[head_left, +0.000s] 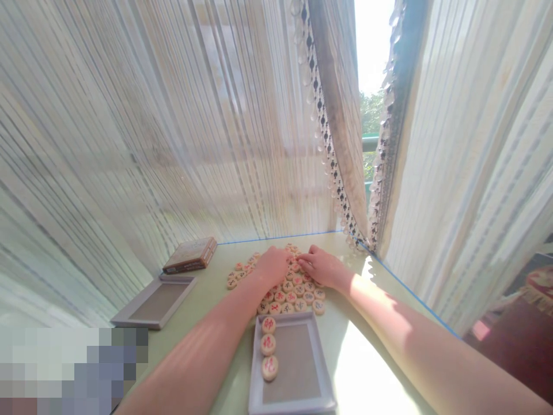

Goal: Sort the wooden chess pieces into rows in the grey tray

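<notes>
Many round Chinese chess pieces, marked in red or dark characters, lie spread on the pale green table. My left hand is over the far part of the spread, its fingers curled down among the pieces; what they hold, if anything, is hidden. Close by on the right, my right hand has its fingertips pinched together at the pieces, and I cannot make out what is between them. Nearer to me is an open grey tray, with three red-marked pieces in a column along its left side.
Another grey tray lies at the left, with a brown box behind it. Striped curtains hang along the table's far and right edges. A dark red fabric-covered thing stands at the right. Bright sunlight falls on the table's right side.
</notes>
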